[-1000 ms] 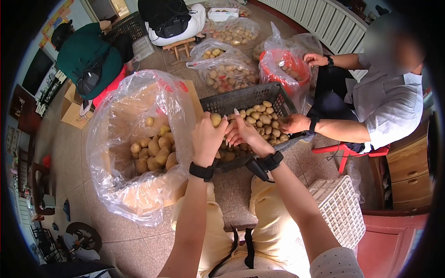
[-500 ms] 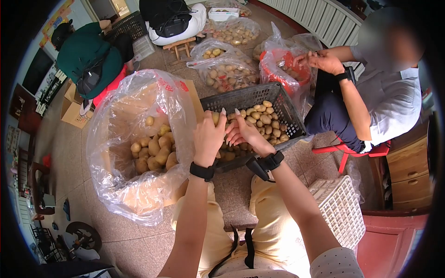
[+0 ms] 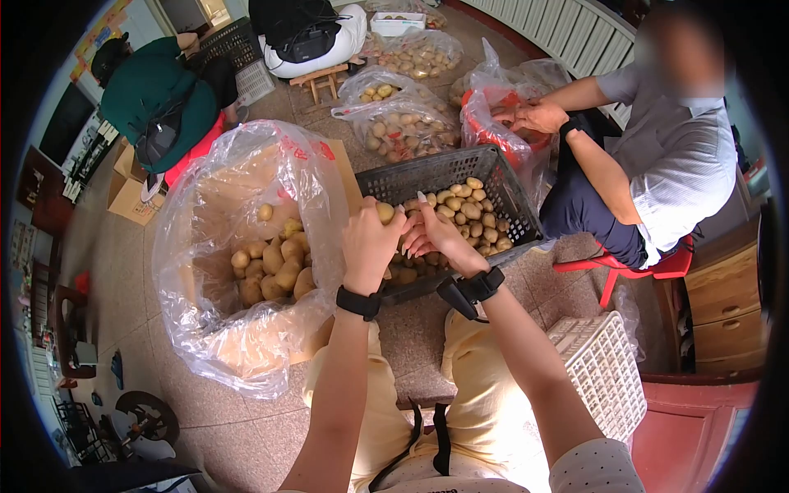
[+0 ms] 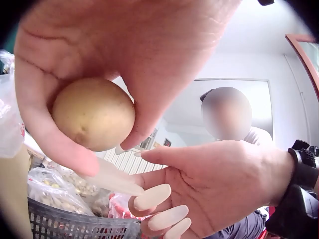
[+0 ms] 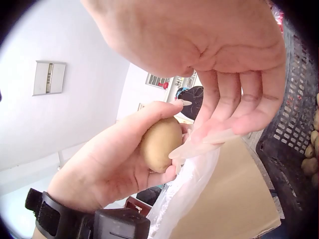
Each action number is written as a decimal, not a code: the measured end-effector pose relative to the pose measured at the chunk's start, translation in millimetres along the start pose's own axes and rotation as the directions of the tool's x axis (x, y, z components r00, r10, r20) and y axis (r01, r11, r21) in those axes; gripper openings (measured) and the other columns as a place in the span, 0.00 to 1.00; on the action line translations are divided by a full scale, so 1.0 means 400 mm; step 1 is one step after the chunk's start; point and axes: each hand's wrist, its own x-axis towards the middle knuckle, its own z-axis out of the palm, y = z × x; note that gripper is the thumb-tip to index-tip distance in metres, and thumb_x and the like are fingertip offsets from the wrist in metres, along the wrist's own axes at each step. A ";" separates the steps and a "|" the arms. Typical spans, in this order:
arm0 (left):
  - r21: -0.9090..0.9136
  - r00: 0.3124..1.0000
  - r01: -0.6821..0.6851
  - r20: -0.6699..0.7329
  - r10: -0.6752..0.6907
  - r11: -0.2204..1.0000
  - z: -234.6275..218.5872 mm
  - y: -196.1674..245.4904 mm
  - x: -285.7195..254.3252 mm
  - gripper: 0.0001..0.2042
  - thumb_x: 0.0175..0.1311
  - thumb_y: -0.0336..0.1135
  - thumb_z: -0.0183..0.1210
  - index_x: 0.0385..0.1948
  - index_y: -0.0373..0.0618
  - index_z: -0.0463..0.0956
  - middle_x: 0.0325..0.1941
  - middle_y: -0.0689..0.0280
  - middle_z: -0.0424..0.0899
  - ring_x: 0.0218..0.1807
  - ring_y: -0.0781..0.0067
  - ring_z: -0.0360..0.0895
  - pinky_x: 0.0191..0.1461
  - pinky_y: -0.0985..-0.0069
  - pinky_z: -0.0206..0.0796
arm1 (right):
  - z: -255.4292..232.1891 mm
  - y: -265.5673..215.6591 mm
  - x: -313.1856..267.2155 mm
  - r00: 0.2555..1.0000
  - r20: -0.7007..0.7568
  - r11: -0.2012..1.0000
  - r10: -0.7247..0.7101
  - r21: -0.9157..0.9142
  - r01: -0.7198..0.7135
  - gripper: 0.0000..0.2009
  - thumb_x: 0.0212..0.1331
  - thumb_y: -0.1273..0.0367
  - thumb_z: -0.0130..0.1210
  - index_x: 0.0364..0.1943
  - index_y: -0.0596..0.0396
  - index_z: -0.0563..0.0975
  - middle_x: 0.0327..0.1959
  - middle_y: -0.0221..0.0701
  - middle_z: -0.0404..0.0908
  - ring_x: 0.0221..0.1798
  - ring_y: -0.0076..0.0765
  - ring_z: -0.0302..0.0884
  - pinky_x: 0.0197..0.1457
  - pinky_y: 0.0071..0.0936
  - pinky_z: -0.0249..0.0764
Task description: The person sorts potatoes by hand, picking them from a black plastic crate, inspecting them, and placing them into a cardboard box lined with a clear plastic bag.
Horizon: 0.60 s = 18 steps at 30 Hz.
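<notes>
My left hand [image 3: 370, 242] holds a yellow-brown potato [image 4: 93, 114] between curled fingers and thumb, over the near left part of the black crate. Close beside it, my right hand [image 3: 442, 237] has loosely bent fingers and grips nothing. In the right wrist view its long nails [image 5: 192, 148] overlap the potato's edge. Many small potatoes [image 3: 470, 212] lie in the black plastic crate [image 3: 403, 172]. Left of the crate, larger potatoes [image 3: 275, 275] sit in a cardboard box lined with a clear plastic bag [image 3: 177, 246].
A seated person [image 3: 674, 156] at the right has both hands at a bag-lined red basin [image 3: 514, 148]. Clear bags of potatoes [image 3: 403, 131] lie beyond the crate. An upturned white basket [image 3: 604, 370] stands right of my legs. Another person [image 3: 160, 107] sits at the back left.
My hands stay nearly in place; a finger of the left hand rises and lowers again at the potato. The person at the right has moved a hand from the crate to the red basin.
</notes>
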 end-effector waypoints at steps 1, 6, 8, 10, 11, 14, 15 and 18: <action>0.010 0.999 0.014 0.043 -0.014 1.000 -0.004 0.003 -0.001 0.19 0.54 0.50 0.56 0.29 0.38 0.74 0.28 0.47 0.80 0.36 0.44 0.77 0.40 0.58 0.67 | 0.001 -0.002 -0.001 1.000 -0.013 1.000 0.002 -0.004 -0.002 0.34 0.63 0.42 0.25 0.27 0.58 0.74 0.19 0.33 0.77 0.21 0.26 0.75 0.28 0.18 0.72; -0.014 0.999 -0.005 0.053 0.005 1.000 -0.007 0.008 -0.003 0.19 0.53 0.48 0.55 0.29 0.36 0.73 0.28 0.46 0.80 0.35 0.45 0.78 0.40 0.59 0.69 | 0.000 0.002 0.004 1.000 -0.015 1.000 0.008 -0.010 -0.008 0.34 0.63 0.42 0.26 0.27 0.58 0.74 0.19 0.33 0.77 0.21 0.27 0.75 0.28 0.19 0.72; -0.004 0.999 -0.017 0.037 0.017 1.000 -0.004 0.006 -0.003 0.19 0.53 0.46 0.55 0.29 0.34 0.73 0.27 0.46 0.80 0.34 0.46 0.78 0.39 0.60 0.70 | -0.002 0.007 0.006 1.000 -0.005 1.000 0.008 -0.012 -0.008 0.34 0.64 0.42 0.26 0.27 0.58 0.73 0.19 0.34 0.77 0.21 0.27 0.75 0.28 0.19 0.73; 0.020 0.996 -0.083 0.039 0.082 0.996 0.007 -0.008 -0.004 0.19 0.54 0.46 0.53 0.30 0.33 0.73 0.30 0.45 0.79 0.34 0.46 0.78 0.39 0.61 0.70 | -0.003 0.007 0.005 1.000 0.001 1.000 0.007 -0.020 -0.007 0.33 0.64 0.43 0.26 0.29 0.58 0.73 0.20 0.35 0.78 0.21 0.28 0.76 0.28 0.20 0.73; 0.020 0.996 -0.083 0.039 0.082 0.996 0.016 -0.020 -0.003 0.19 0.54 0.46 0.53 0.30 0.33 0.73 0.30 0.45 0.79 0.34 0.46 0.78 0.39 0.61 0.70 | -0.002 0.006 0.004 1.000 0.001 1.000 0.007 -0.020 -0.007 0.33 0.64 0.43 0.26 0.29 0.58 0.73 0.20 0.35 0.78 0.21 0.28 0.76 0.28 0.20 0.73; 0.053 0.977 -0.206 0.062 0.203 0.977 0.033 -0.042 -0.006 0.20 0.56 0.47 0.53 0.30 0.32 0.73 0.31 0.46 0.78 0.35 0.46 0.77 0.39 0.60 0.69 | -0.002 0.003 0.001 1.000 0.008 0.999 0.018 -0.032 -0.017 0.32 0.64 0.44 0.26 0.32 0.59 0.72 0.21 0.38 0.79 0.22 0.29 0.76 0.29 0.20 0.73; 0.053 0.976 -0.211 0.060 0.208 0.976 0.033 -0.041 -0.009 0.20 0.57 0.47 0.53 0.31 0.32 0.72 0.31 0.47 0.77 0.34 0.46 0.77 0.38 0.59 0.69 | -0.001 0.003 0.000 1.000 0.015 1.000 0.015 -0.024 -0.014 0.31 0.65 0.44 0.26 0.34 0.60 0.71 0.21 0.39 0.79 0.22 0.29 0.77 0.29 0.20 0.73; 0.053 0.980 -0.200 0.026 0.199 0.978 0.041 -0.050 -0.006 0.21 0.57 0.47 0.53 0.32 0.32 0.71 0.30 0.46 0.76 0.34 0.46 0.76 0.38 0.59 0.69 | 0.000 0.001 -0.004 1.000 0.027 1.000 0.011 -0.013 -0.010 0.31 0.65 0.45 0.27 0.36 0.60 0.71 0.22 0.39 0.79 0.22 0.29 0.77 0.30 0.20 0.73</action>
